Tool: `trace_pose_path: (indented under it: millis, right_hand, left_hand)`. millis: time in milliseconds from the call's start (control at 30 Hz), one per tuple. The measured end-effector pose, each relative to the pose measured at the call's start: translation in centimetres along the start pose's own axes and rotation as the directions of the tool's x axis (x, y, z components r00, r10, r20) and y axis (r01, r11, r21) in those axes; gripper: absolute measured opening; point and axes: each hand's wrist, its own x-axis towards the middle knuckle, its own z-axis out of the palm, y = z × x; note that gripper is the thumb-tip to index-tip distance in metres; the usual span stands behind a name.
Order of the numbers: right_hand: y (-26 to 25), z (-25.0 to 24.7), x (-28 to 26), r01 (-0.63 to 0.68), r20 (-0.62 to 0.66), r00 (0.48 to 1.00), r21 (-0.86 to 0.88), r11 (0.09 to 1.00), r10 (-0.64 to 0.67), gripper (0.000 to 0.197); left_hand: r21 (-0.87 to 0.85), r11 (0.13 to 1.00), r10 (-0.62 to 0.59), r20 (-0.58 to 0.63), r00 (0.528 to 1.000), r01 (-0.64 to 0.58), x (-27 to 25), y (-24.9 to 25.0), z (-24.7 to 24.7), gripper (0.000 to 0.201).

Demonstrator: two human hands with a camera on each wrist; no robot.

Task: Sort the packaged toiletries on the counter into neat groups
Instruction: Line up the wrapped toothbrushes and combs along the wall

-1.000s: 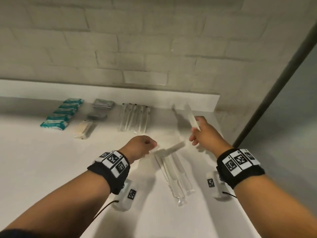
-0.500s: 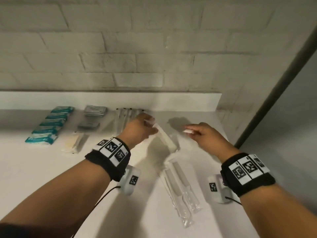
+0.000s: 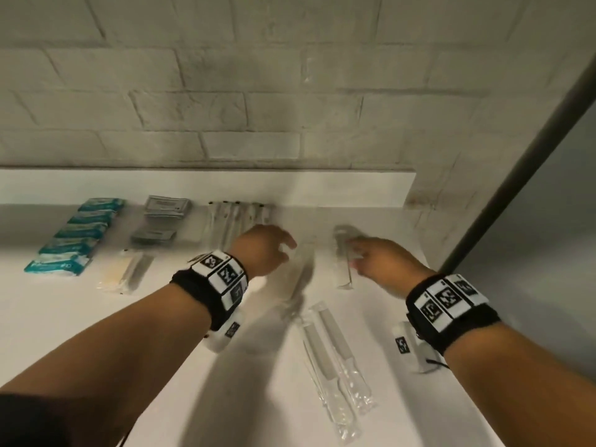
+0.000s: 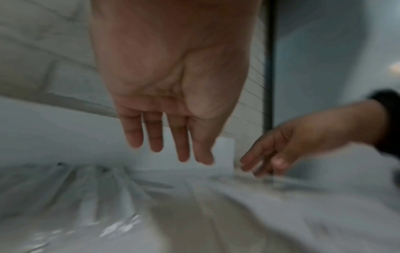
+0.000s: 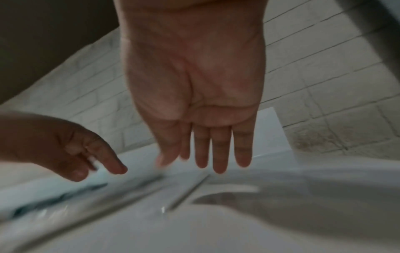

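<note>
Both hands hover low over the white counter with straight fingers and hold nothing. My left hand is just right of a row of clear-wrapped toothbrushes. My right hand is over the far end of a clear comb packet lying on the counter. Between the hands lies another long packet, too blurred to make out. Two more comb packets lie side by side nearer me.
At the back left are a row of teal packets, a stack of grey sachets and a beige packet. A white upstand and brick wall close the back. The counter ends at the right by a dark post.
Both hands held a clear packet a second ago; both have since let go. They have moved forward and lower over the counter, fingers now spread.
</note>
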Motion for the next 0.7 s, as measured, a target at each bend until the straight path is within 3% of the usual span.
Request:
trace_pose_path:
  millis: [67,167,333,433,700]
  right_hand:
    - [0.2,0.6,-0.6,0.047,0.177,0.984,-0.213,0.976,-0.009,0.054]
    - [-0.5,1.1,0.1,0.117,0.249,0.968,-0.401,0.909,-0.015,0.062]
    - [-2.1,2.0,2.4,0.192,0.29,0.956,-0.485,0.853,-0.05,0.062]
    - [-2.8,2.8,3.8,0.188,0.255,0.965,-0.517,0.835,-0.059,0.056]
    - [-2.4,4.1,5.2,0.126,0.196,0.98,-0.54,0.832,-0.021,0.057]
  left_hand:
    - [0.222,0.965,0.117,0.12,0.986,-0.141,-0.9,-0.3,1.0,0.041]
    - [0.374,0.895,0.165,0.228,0.96,-0.243,-0.9,-0.1,2.7,0.045]
    - [0.357,0.93,0.046,0.126,0.991,-0.089,0.5,1.0,3.0,0.03]
    - [0.392,0.919,-0.008,0.11,0.994,-0.036,1.6,1.6,3.1,0.035]
    - [0.32,0.947,-0.062,0.192,0.979,-0.003,2.6,2.0,3.4,0.035]
